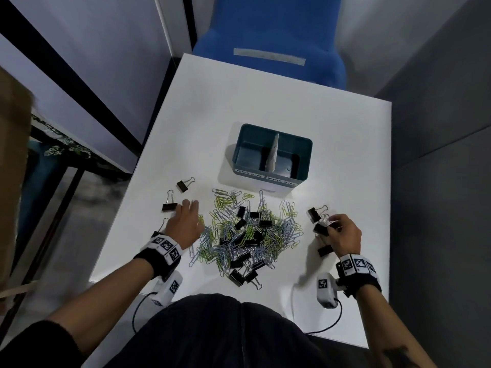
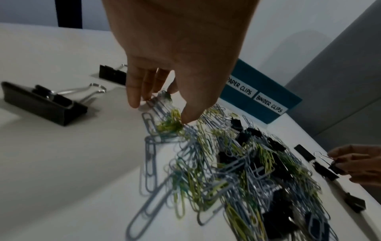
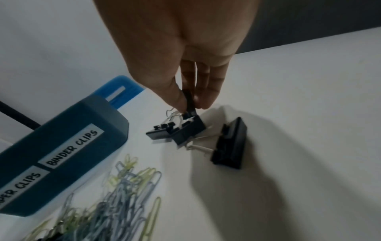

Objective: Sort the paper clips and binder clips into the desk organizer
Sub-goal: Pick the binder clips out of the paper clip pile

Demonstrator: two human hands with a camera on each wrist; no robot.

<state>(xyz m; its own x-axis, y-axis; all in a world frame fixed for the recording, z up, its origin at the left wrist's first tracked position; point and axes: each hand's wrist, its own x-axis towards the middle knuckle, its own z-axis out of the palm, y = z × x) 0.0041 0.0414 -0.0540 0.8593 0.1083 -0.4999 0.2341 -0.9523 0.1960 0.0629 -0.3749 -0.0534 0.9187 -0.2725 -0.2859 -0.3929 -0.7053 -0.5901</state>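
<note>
desk organizer (image 1: 305, 152) compartments look bare; left hand (image 1: 186, 224) pinches paper clips (image 2: 164, 112); right hand (image 1: 342, 232) pinches binder clip (image 3: 188, 101).

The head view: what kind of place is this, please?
Probably an office booth or small workspace. A plain white square table stands between grey partition walls, a blue upholstered chair is pushed up to its far side, and a teal labelled desk organizer sits on it.
</note>
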